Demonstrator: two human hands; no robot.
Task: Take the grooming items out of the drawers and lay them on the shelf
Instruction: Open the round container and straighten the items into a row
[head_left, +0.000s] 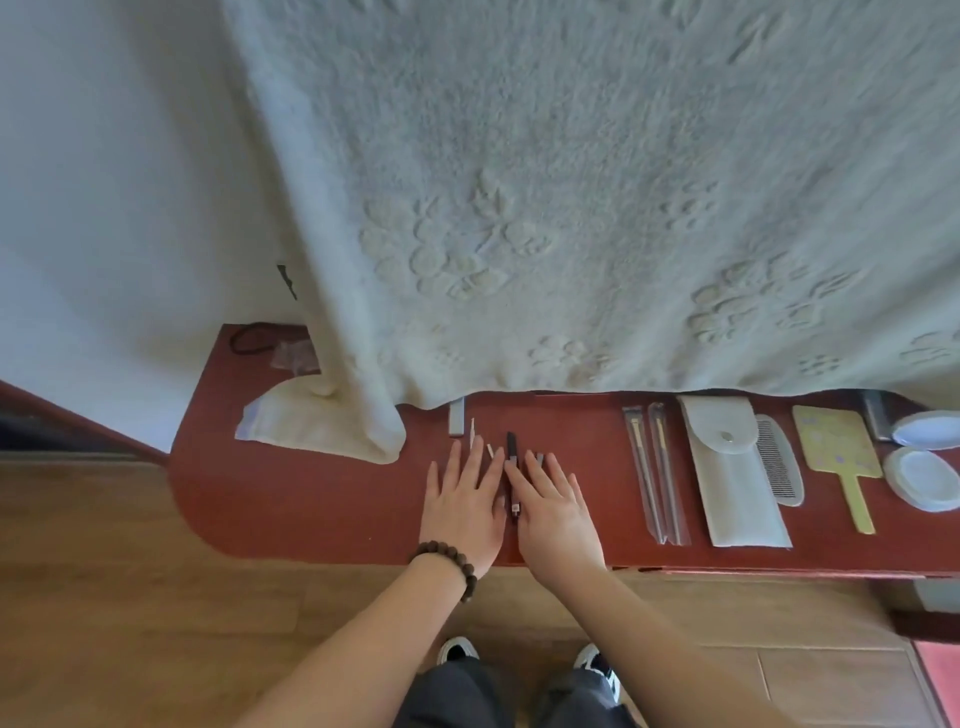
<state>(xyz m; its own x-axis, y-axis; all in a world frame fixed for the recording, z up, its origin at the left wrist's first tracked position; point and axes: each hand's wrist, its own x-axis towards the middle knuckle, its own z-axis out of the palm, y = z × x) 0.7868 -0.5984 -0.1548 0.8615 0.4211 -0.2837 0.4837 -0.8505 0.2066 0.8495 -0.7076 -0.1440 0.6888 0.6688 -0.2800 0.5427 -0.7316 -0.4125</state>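
Red-brown shelf (322, 499) carried both hands flat, fingers straight and relaxed, grasping nothing; the left hand (464, 512) and right hand (552, 512) lay side by side, a dark slim tool (512, 470) between them; small pale sticks (480, 439) and a grey file (456, 417) sat just past the left fingertips; brushes (655, 470), a pouch (730, 467), a comb (779, 462) and a mirror (840, 457) lay well to the right; the step looked like straightening the row; nudging gently with flat fingers, keeping pieces parallel and apart, would likely serve best.
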